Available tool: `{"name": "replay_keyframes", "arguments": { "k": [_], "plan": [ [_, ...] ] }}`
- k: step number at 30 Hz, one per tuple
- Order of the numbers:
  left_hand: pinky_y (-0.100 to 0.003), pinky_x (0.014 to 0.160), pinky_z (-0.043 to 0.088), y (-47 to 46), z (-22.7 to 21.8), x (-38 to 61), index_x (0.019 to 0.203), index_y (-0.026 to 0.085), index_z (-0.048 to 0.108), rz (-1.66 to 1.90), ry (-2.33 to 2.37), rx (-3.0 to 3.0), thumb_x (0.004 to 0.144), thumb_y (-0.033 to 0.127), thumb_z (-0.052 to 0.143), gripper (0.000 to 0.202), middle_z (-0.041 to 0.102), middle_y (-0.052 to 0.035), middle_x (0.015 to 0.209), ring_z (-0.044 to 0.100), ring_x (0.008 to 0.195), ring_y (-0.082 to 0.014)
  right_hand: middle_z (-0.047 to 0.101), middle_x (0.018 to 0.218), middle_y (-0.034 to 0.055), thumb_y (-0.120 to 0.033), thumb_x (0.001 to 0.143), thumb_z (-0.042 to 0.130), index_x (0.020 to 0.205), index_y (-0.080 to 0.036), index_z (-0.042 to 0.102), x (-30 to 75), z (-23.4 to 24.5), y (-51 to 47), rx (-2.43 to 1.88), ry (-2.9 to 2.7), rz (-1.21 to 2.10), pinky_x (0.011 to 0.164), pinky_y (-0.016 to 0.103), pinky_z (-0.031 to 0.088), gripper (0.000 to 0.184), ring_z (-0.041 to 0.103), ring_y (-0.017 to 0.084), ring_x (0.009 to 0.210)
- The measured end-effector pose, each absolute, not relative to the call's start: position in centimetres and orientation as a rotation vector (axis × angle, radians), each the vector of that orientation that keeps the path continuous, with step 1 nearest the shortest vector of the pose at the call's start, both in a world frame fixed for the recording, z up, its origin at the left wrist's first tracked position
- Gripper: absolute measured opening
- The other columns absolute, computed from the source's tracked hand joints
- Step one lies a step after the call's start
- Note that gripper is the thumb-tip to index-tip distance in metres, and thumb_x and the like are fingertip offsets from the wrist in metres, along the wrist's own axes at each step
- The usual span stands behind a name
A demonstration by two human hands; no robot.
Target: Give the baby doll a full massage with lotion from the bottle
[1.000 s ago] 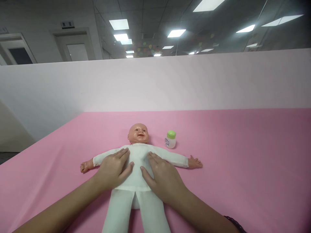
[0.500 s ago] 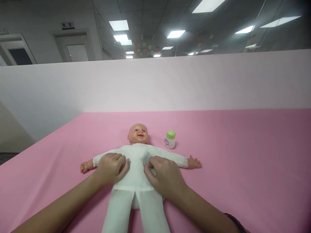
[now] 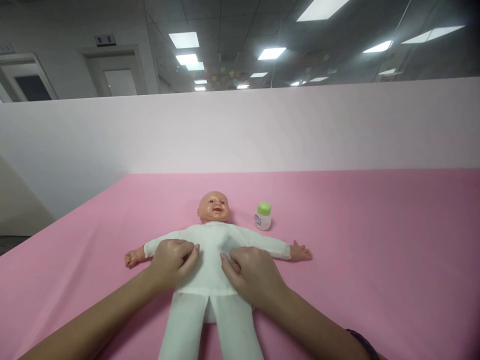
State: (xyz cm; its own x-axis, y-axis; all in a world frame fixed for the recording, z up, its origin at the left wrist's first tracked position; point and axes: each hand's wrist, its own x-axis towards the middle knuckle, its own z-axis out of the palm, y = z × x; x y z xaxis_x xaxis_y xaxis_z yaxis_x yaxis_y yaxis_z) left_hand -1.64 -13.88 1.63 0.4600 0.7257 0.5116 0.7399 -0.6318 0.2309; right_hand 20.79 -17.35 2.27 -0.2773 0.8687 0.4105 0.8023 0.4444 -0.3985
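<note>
A baby doll (image 3: pixel 212 277) with a cloth body lies on its back, head away from me and arms spread wide. Its torso, sleeves and legs are white fabric; the head and hands are hard and skin-toned. My left hand (image 3: pixel 174 260) is curled into a fist and rests on one side of the doll's torso. On the other side, my right hand (image 3: pixel 255 275) is likewise folded, knuckles against the fabric, thumb along the curled index finger. No object shows in either fist. The undersides of my fingers are hidden against the doll.
A small clear jar (image 3: pixel 262 220) with a green lid stands beside the doll's head, above its outstretched arm. Under everything is a pink sheet (image 3: pixel 375 250) with slight wrinkles. A white panel (image 3: pixel 262 130) rises along the far edge.
Both fists have slid slightly down the torso toward the doll's legs. The doll and the jar keep their places.
</note>
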Motion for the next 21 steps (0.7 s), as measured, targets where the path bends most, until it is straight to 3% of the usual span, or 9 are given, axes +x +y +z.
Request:
{"name": "replay_keyframes", "arguments": {
  "k": [5, 21],
  "plan": [
    [-0.028, 0.050, 0.020, -14.0, 1.7, -1.6, 0.056, 0.017, 0.024, -0.969, -1.356, -2.711, 0.094, 0.025, 0.041, 0.042, 0.028, 0.0055, 0.046, 0.027, 0.044, -0.0077, 0.034, 0.045, -0.0032, -0.034, 0.095, 0.040, 0.053, -0.014, 0.034, 20.8, 2.2, -17.6, -1.380, -2.123, 0.132, 0.054, 0.026, 0.015, 0.047, 0.024, 0.007, 0.045],
    [-0.027, 0.049, 0.020, -13.2, 2.4, -2.3, 0.059, 0.019, 0.020, -1.010, -1.341, -2.611, 0.093, 0.024, 0.040, 0.040, 0.025, 0.0058, 0.048, 0.024, 0.045, -0.0085, 0.035, 0.046, -0.0024, -0.040, 0.093, 0.043, 0.053, -0.015, 0.030, 23.3, 4.1, -15.2, -1.638, -1.928, 0.011, 0.052, 0.026, 0.013, 0.049, 0.024, 0.008, 0.045]
  ]
}}
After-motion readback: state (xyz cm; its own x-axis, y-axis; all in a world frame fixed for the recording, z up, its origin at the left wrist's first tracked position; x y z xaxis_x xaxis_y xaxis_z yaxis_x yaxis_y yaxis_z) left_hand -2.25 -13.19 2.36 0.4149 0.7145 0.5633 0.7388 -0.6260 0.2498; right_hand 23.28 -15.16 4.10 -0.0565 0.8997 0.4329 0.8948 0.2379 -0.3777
